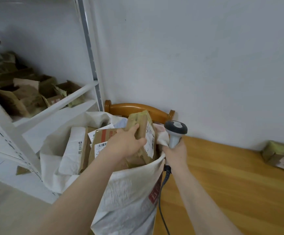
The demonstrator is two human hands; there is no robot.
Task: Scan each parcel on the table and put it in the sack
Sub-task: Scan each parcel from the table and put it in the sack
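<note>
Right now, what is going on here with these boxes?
A person's left hand holds a cardboard parcel at the mouth of the open white sack, which already contains several parcels. The right hand grips a corded scanner at the sack's rim. Another parcel lies on the wooden table by the wall.

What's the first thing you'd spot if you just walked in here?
Right in the middle, the left hand holds a brown parcel over a white sack stuffed with boxes. Beside it, the right hand grips a grey scanner above the wooden table, where another parcel waits at the far right.
</note>
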